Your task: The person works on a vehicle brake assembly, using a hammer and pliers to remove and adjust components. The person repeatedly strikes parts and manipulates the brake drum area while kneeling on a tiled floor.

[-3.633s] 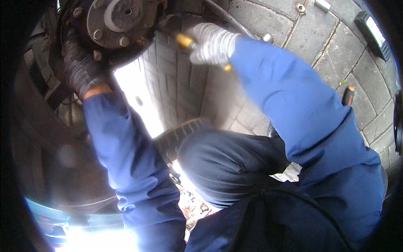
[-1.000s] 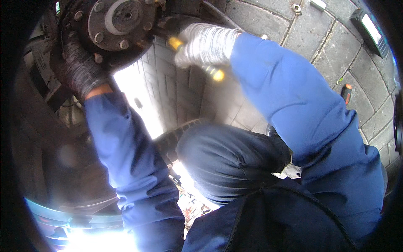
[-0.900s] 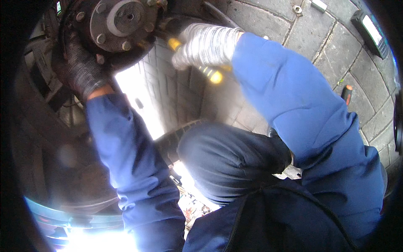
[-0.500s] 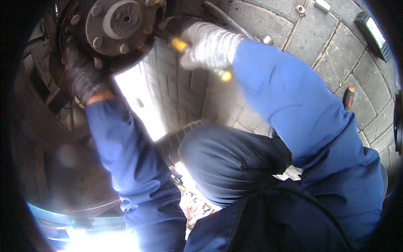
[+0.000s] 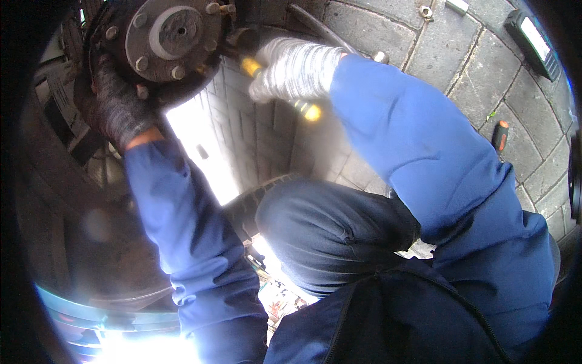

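A round wheel hub (image 5: 205, 57) with several studs around its face fills the upper left. My left hand (image 5: 118, 100), in a blackened knit glove, is closed at the hub's lower left edge. What its fingers wrap round is lost in the dark. To the right of the hub, my right hand (image 5: 297, 68), in a white and grey knit glove, is closed round a yellow-handled tool (image 5: 250, 67). The handle's butt end sticks out below the fist. Its other end points up and left to the hub's lower right side, where dark parts hide its shape.
On the grey paving lie a metal bar (image 5: 321, 25), a nut (image 5: 426, 12), a socket-like metal cylinder (image 5: 457, 6), a dark device with a pale face (image 5: 532, 43) and an orange-and-black handle (image 5: 501, 135). My bent knee (image 5: 327, 236) stands below the hub, beside a tyre (image 5: 248, 197).
My right hand and the yellow-handled tool have shifted slightly left, closer to the hub. The left hand keeps its place at the hub's edge.
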A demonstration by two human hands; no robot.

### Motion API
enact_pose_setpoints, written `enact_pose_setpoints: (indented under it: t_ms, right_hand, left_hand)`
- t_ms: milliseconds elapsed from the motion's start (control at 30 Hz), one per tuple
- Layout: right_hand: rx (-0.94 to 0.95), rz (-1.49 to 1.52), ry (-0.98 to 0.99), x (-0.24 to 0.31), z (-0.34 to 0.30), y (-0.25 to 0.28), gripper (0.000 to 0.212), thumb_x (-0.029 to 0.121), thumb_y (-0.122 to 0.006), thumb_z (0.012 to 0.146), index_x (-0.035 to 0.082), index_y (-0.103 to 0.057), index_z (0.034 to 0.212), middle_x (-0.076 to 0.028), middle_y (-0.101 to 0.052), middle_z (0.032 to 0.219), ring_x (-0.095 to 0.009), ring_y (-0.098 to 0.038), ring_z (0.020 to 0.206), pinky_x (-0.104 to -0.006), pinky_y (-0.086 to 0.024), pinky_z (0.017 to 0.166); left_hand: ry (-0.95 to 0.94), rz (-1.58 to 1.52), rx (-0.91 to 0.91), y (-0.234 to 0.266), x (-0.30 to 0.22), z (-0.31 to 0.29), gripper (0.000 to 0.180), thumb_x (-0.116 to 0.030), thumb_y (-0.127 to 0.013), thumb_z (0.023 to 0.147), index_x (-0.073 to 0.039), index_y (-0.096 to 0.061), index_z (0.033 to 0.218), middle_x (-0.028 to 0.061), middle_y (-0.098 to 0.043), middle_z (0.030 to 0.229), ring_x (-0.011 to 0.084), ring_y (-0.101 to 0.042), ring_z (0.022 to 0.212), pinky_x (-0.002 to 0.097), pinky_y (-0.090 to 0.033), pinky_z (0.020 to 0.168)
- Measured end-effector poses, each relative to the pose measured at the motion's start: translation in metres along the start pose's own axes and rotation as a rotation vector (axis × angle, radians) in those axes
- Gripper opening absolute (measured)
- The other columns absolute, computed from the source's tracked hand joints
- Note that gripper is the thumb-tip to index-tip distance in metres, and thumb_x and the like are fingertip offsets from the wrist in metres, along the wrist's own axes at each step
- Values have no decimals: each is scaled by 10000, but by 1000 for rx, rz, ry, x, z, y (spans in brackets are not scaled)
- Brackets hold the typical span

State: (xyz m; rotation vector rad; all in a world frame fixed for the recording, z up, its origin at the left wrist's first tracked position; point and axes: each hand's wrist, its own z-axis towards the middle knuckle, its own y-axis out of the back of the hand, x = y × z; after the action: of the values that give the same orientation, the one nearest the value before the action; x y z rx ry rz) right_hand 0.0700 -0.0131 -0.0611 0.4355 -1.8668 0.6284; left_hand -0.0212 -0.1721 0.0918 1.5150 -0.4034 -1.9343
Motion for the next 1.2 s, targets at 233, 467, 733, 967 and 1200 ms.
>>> enact_pose_setpoints:
  t_ms: [233, 467, 733, 967, 1200]
  right_hand:
    - [-62, 24, 14, 5, 1, -3, 420, 246, -716, 766, -40, -651, 1067, -161, -665, 846, -257, -655, 767, -379, -525, 727]
    - [-105, -302, 49, -27, 28, -10, 432, 217, -688, 746, -40, -626, 1088, -195, -671, 900, -274, -675, 803, -395, -551, 745]
    - [-63, 8, 14, -34, 20, -18, 526, 235, -682, 772, -28, -578, 1215, -210, -653, 1023, -282, -651, 950, -359, -515, 894]
    - [-96, 19, 17, -2, 13, -16, 474, 393, -708, 678, -30, -706, 892, -183, -683, 822, -294, -661, 755, -394, -515, 723]
    - [2, -44, -21, -27, 31, -12, 704, 281, -712, 735, -65, -484, 1304, -252, -570, 1232, -356, -562, 1150, -368, -469, 980]
  left_hand:
    - [25, -67, 36, -1, 3, -3, 600, -223, -710, 835, -56, -475, 1362, 184, -497, 1366, 303, -538, 1192, 410, -473, 988]
    - [54, -43, -36, -4, -2, -4, 581, -238, -700, 840, -45, -494, 1348, 177, -525, 1337, 305, -558, 1160, 401, -496, 946]
    - [12, -36, 3, -2, -6, -2, 589, -261, -690, 844, -35, -490, 1350, 173, -520, 1347, 310, -551, 1167, 399, -484, 960]
    - [-10, -27, 51, -3, -6, -3, 599, -282, -681, 846, -26, -486, 1351, 169, -515, 1355, 314, -545, 1174, 398, -472, 972]
    - [-285, 334, -38, 2, 9, 2, 739, -416, -673, 844, 10, -416, 1390, 227, -446, 1399, 350, -424, 1299, 428, -315, 1110]
